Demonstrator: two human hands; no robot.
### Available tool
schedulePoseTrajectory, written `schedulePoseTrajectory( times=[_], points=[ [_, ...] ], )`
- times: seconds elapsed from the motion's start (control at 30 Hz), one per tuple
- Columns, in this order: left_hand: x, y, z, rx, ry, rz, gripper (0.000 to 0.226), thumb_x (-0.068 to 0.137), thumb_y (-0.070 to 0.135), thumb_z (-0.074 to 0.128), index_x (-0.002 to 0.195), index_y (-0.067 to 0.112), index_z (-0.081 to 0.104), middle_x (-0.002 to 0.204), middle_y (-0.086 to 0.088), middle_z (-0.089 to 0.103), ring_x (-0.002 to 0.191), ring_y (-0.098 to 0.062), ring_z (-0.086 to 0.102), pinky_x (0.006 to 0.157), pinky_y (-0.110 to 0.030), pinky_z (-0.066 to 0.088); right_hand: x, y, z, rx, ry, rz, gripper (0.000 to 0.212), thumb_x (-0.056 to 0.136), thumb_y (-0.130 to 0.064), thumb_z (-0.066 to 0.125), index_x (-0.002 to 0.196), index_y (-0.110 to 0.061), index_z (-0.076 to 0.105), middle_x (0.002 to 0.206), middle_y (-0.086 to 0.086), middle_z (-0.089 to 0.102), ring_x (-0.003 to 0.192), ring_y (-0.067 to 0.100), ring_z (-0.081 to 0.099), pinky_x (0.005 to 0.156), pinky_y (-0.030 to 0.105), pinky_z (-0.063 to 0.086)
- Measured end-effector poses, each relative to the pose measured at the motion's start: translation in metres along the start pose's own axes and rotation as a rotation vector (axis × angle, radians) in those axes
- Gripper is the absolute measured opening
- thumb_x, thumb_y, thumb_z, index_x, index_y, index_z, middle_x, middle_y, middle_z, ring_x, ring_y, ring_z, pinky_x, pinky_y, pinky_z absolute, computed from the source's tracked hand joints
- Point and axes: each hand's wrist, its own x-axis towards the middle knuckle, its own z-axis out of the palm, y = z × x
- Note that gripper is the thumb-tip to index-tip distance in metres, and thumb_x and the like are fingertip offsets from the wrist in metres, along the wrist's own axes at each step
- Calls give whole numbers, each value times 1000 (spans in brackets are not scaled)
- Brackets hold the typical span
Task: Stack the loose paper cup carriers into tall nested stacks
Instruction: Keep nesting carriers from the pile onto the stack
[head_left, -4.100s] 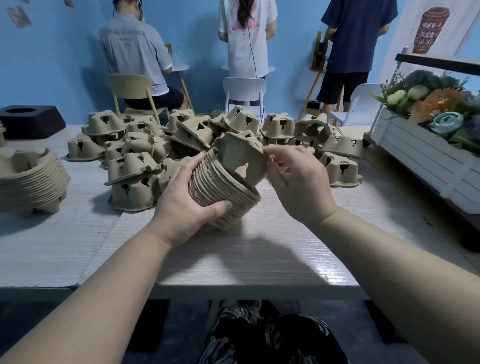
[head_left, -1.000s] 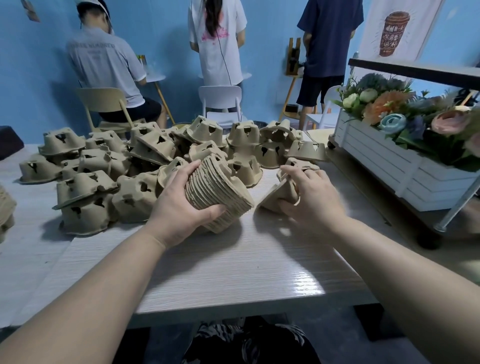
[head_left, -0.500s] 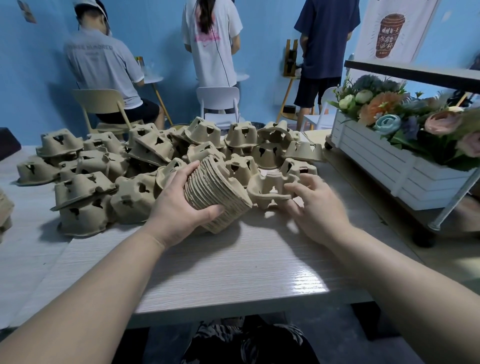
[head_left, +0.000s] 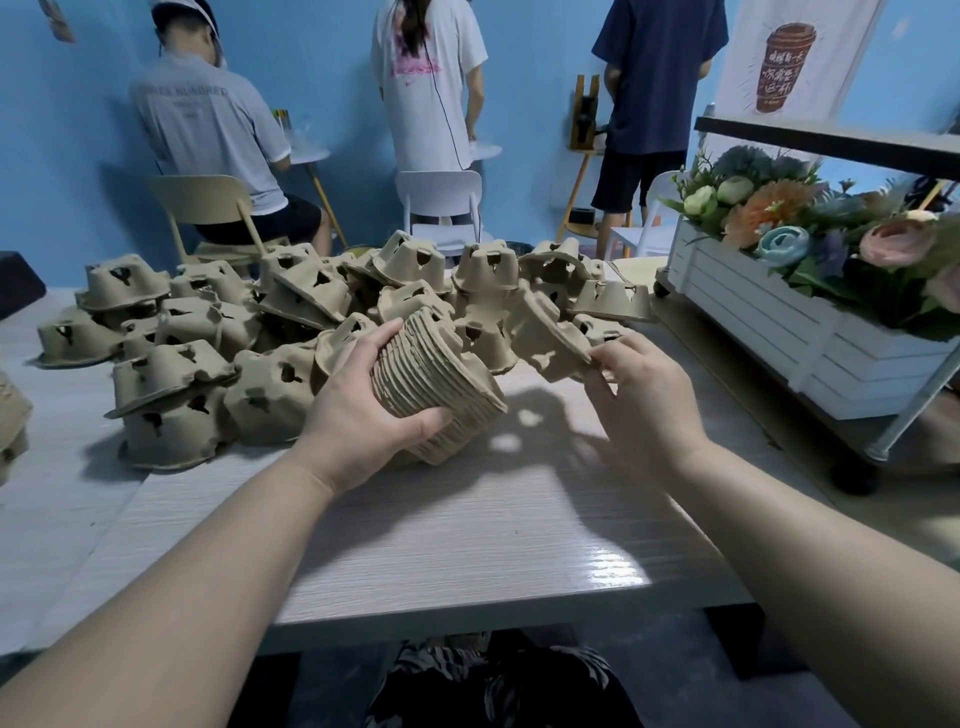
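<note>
While loose carriers (head_left: 218, 332) crowd behind, left hand (head_left: 363, 410) grips stack (head_left: 431, 384), right hand (head_left: 644, 395) pinches carrier (head_left: 545, 338).

Left hand (head_left: 358, 410) grips nested stack (head_left: 434, 379); right hand (head_left: 641, 400) pinches tilted loose carrier (head_left: 545, 338) beside it.

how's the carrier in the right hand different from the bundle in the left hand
The right hand pinches a single loose carrier by its edge, clear of the table; the left hand grips a thick nested stack of many. The single one shows its cup hollows; the stack shows ribbed layered rims. Both are tilted, brown moulded pulp.
</note>
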Motion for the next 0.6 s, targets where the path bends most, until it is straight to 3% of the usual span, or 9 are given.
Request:
schedulePoseTrajectory(
  times=[0.2, 0.43, 0.6],
  points=[
    [0, 0, 0, 2, -3, -8, 110, 45, 66, 72, 145, 39, 36, 138, 8, 46, 125, -8, 44, 109, -40, 39, 6, -31, 7, 132, 50, -132, 5, 81, -13, 66, 81, -10, 69, 77, 3, 65, 66, 18, 57, 59, 32, 49],
    [0, 0, 0, -7, 3, -2, 111, 43, 67, 71, 145, 37, 37, 139, 8, 45, 126, -9, 43, 111, -38, 37, -4, -40, 10, 227, -50, -252, 23, 88, -28, 51, 93, -16, 69, 79, 0, 68, 67, 22, 65, 56, 39, 54],
    [0, 2, -2, 28, -2, -4, 112, 43, 70, 69, 145, 39, 36, 139, 9, 45, 124, -8, 42, 107, -33, 37, -6, -42, 12, 225, -82, -299, 29, 91, -25, 45, 102, -12, 69, 82, 4, 70, 69, 28, 66, 53, 39, 53]
  ],
)
